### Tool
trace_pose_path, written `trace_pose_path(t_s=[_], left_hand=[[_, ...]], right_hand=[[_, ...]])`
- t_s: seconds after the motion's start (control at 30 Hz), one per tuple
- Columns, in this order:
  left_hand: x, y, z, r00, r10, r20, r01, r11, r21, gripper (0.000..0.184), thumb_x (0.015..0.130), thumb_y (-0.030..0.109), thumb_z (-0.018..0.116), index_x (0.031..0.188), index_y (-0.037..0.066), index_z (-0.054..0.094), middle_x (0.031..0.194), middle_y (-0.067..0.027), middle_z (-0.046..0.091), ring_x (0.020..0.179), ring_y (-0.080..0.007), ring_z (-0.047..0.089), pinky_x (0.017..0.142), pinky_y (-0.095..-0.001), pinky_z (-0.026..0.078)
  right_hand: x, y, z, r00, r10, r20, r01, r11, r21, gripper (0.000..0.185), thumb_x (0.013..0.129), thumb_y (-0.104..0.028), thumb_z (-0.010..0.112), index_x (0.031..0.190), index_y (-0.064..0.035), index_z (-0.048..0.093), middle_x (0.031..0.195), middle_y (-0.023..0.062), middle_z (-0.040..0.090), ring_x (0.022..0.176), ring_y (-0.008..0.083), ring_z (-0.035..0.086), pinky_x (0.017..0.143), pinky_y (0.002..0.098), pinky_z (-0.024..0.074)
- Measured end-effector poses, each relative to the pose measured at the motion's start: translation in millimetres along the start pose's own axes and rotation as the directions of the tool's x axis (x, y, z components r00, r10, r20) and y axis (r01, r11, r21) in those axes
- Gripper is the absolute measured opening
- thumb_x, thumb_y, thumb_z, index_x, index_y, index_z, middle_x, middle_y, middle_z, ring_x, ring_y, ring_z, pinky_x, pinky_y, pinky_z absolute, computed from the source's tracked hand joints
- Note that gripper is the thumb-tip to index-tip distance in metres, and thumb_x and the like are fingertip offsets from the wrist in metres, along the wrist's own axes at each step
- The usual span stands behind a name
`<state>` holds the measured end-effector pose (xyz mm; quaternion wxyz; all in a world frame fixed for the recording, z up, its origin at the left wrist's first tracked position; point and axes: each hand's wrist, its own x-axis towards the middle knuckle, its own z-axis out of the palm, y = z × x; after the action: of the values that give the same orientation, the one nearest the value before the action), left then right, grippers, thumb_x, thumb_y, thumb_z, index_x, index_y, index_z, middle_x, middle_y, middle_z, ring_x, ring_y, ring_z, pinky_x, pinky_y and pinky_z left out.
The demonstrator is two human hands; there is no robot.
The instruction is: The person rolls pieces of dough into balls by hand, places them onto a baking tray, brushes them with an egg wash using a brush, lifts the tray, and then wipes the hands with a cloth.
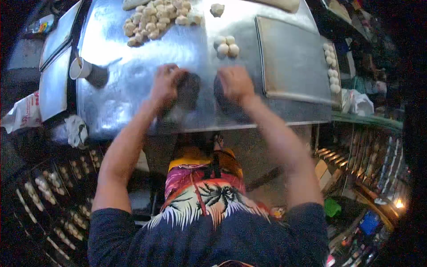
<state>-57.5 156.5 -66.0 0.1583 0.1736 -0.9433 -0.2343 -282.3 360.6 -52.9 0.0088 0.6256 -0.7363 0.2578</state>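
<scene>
My left hand (167, 84) is over the metal table (133, 95), its fingers curled inward and pointing down. To its right, my right hand (237, 83) is also curled, low over the same surface and slightly blurred. Whatever lies under either palm is hidden. Just beyond my right hand sits a tight cluster of smooth round dough balls (227, 49). A heap of rough dough pieces (153, 22) lies at the far left of the table, and one loose dough lump (217, 10) rests near the far edge.
A flat metal tray (293, 58) lies on the table's right side. Beyond it, rows of dough balls (330, 62) line a narrow board. A white cup (80, 69) with a handle sticking out stands at the left edge. Racks of dough pieces (49, 187) fill the lower left.
</scene>
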Motion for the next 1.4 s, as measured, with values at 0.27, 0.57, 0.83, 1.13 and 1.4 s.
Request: trace_pose_path(t_s=[0.27, 0.57, 0.83, 1.13, 1.4], left_hand=[[-57, 34, 6, 0.986, -0.123, -0.109, 0.128, 0.991, 0.042, 0.042, 0.084, -0.004, 0.060, 0.115, 0.021, 0.072, 0.109, -0.0170, 0.061, 0.102, -0.0390, 0.061, 0.089, -0.0483, 0.051], [-48, -14, -20, 0.958, -0.232, -0.166, 0.245, 0.968, 0.059, 0.031, 0.089, 0.003, 0.062, 0.115, 0.017, 0.071, 0.108, -0.0153, 0.064, 0.103, -0.0384, 0.063, 0.091, -0.0508, 0.052], [15, -65, -39, 0.997, 0.039, -0.068, -0.038, 0.999, 0.022, 0.024, 0.088, 0.006, 0.063, 0.108, 0.016, 0.072, 0.104, -0.0131, 0.065, 0.099, -0.0374, 0.063, 0.085, -0.0499, 0.051], [17, -57, -44, 0.992, 0.114, -0.056, -0.117, 0.992, -0.049, 0.029, 0.083, 0.003, 0.063, 0.107, 0.016, 0.071, 0.106, -0.0127, 0.064, 0.106, -0.0365, 0.061, 0.092, -0.0466, 0.049], [-12, -43, -34, 0.966, -0.115, -0.229, 0.133, 0.989, 0.065, 0.027, 0.085, 0.006, 0.065, 0.109, 0.018, 0.070, 0.104, -0.0118, 0.063, 0.104, -0.0354, 0.061, 0.092, -0.0476, 0.050]], right_hand=[[-62, -39, -17, 0.999, 0.027, 0.025, -0.031, 0.980, 0.197, 0.025, 0.095, -0.011, 0.065, 0.120, -0.0113, 0.068, 0.105, 0.0120, 0.073, 0.093, 0.0358, 0.066, 0.088, 0.0500, 0.0510], [-53, -28, -15, 0.984, 0.176, 0.016, -0.176, 0.983, 0.046, 0.022, 0.099, -0.012, 0.059, 0.119, -0.0104, 0.067, 0.107, 0.0139, 0.073, 0.096, 0.0386, 0.066, 0.089, 0.0500, 0.0494], [11, 1, -2, 0.959, 0.282, -0.005, -0.281, 0.957, -0.078, 0.022, 0.100, -0.009, 0.061, 0.121, -0.0094, 0.064, 0.110, 0.0141, 0.070, 0.097, 0.0385, 0.063, 0.087, 0.0482, 0.0483], [18, -8, 2, 0.946, 0.324, -0.029, -0.325, 0.943, -0.072, 0.025, 0.098, -0.008, 0.061, 0.123, -0.0116, 0.065, 0.109, 0.0125, 0.069, 0.098, 0.0387, 0.059, 0.090, 0.0487, 0.0477], [-13, -35, 0, 0.980, 0.196, -0.022, -0.196, 0.981, 0.006, 0.027, 0.098, -0.006, 0.057, 0.123, -0.0121, 0.064, 0.113, 0.0128, 0.068, 0.103, 0.0379, 0.058, 0.093, 0.0501, 0.0461]])
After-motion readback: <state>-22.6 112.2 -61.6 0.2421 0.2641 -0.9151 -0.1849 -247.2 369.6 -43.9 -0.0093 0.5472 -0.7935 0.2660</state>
